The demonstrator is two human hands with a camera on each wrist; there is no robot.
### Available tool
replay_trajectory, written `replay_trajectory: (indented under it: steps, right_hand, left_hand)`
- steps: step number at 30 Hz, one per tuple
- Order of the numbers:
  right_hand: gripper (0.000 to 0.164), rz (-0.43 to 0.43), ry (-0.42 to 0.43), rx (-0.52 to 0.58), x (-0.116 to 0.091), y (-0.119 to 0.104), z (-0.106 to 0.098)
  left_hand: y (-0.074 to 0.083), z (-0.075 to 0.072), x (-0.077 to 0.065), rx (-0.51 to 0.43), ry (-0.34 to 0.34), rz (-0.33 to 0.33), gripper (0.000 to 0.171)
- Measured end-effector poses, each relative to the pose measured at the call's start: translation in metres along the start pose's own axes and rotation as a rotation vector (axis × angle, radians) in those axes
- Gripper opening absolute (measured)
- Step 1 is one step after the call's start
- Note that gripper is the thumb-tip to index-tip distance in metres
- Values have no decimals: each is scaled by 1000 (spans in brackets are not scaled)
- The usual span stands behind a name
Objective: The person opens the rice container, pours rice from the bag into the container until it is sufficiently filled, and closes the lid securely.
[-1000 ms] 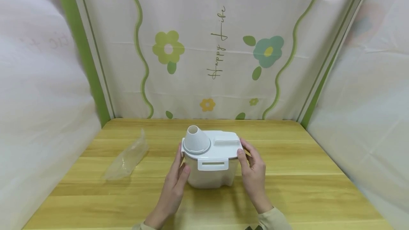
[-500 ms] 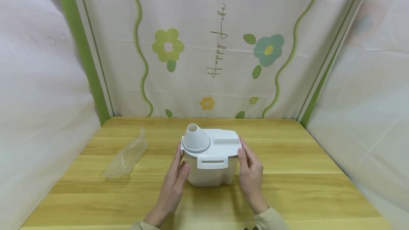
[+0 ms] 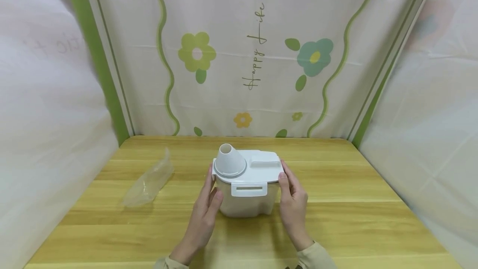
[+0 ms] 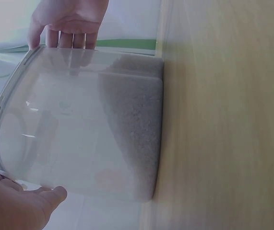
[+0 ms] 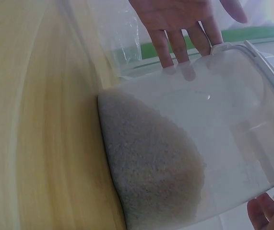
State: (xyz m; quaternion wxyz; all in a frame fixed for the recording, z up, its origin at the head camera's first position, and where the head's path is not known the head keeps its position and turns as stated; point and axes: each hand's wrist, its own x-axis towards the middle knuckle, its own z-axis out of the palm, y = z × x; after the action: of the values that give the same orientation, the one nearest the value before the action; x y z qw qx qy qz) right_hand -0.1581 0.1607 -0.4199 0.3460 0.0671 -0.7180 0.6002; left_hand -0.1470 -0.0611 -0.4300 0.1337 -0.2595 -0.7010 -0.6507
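Observation:
A storage container (image 3: pixel 246 202) with a clear body and white lid (image 3: pixel 257 171) stands on the table. A cone-shaped cup (image 3: pixel 229 162) sits on the lid's left end. Pale grains, like rice (image 5: pixel 148 158), lie heaped in the bottom. My left hand (image 3: pixel 201 219) lies along the left side, thumb toward the front; its extended fingers touch the wall in the right wrist view, palm apart from it. My right hand (image 3: pixel 294 206) is at the right end, thumb on the lid's corner. In the left wrist view its fingers (image 4: pixel 72 40) reach fairly straight onto the wall.
A crumpled clear plastic bag (image 3: pixel 149 184) lies on the wooden table (image 3: pixel 358 219), left of the container. Printed cloth (image 3: pixel 261 103) hangs behind the table, and white cloth walls stand on both sides.
The head view has shifted slightly, moving the scene up a little. Both hands stay at the container's ends, and the container remains in place.

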Motion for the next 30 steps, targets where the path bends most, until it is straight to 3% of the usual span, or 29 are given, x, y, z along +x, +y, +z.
replay_trajectory:
  steps: [18, 25, 30]
  right_hand:
    - [34, 13, 13, 13, 0, 3, 0]
    - [36, -31, -30, 4, -1, 5, 0]
    - [38, -3, -52, 2, -1, 3, -1]
  left_hand:
    - [0, 0, -1, 4, 0, -9, 63]
    - [0, 0, -1, 18, 2, -3, 64]
    - [1, 0, -1, 23, 5, -3, 65]
